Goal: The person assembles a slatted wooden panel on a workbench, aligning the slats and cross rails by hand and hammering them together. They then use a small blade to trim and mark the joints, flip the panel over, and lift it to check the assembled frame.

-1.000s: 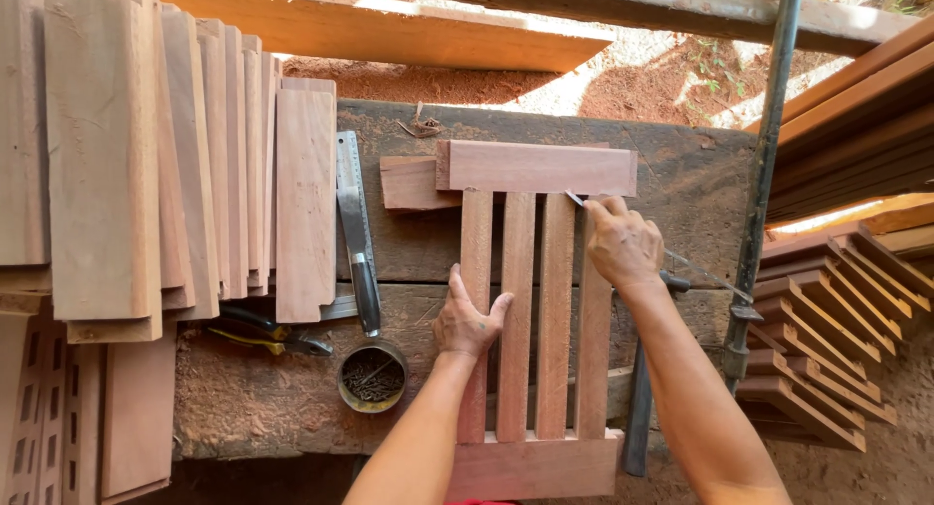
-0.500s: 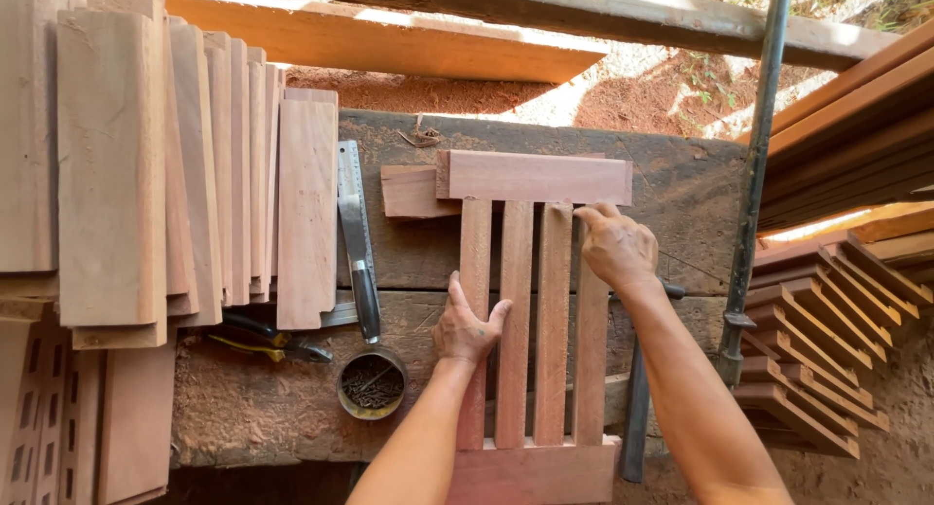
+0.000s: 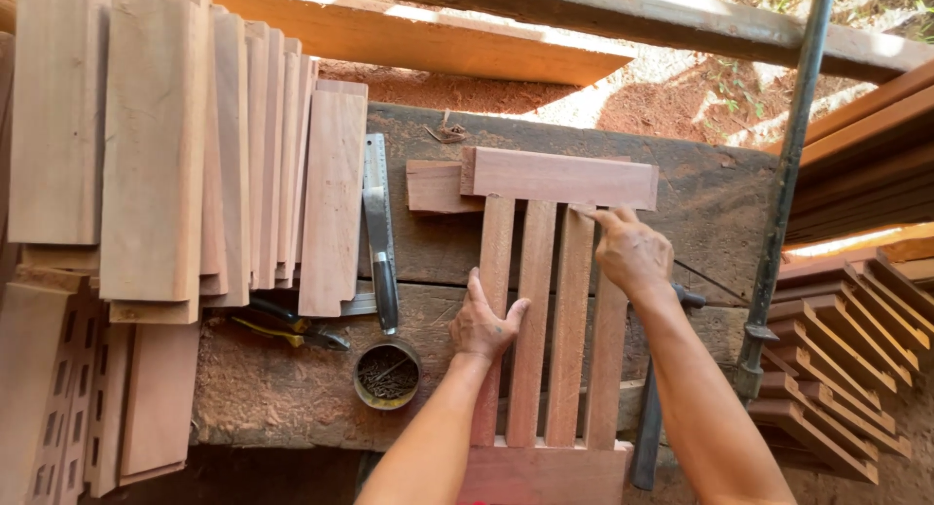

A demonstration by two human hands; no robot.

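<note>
Outdoor desk (image 3: 720,203) | left hand (image 3: 489,322) lay flat, steadying slats (image 3: 533,310) | right hand (image 3: 632,252) pinched something small at far crosspiece (image 3: 559,177) | nail tin (image 3: 387,374) near left.

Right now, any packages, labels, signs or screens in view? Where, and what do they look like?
No labels, signs or screens show.
Round tin: the one container, on the workbench below the metal square, left of the left hand; dull metal, open top, full of dark nails.
Right hand: rests on the wooden slats, no package near it.
</note>
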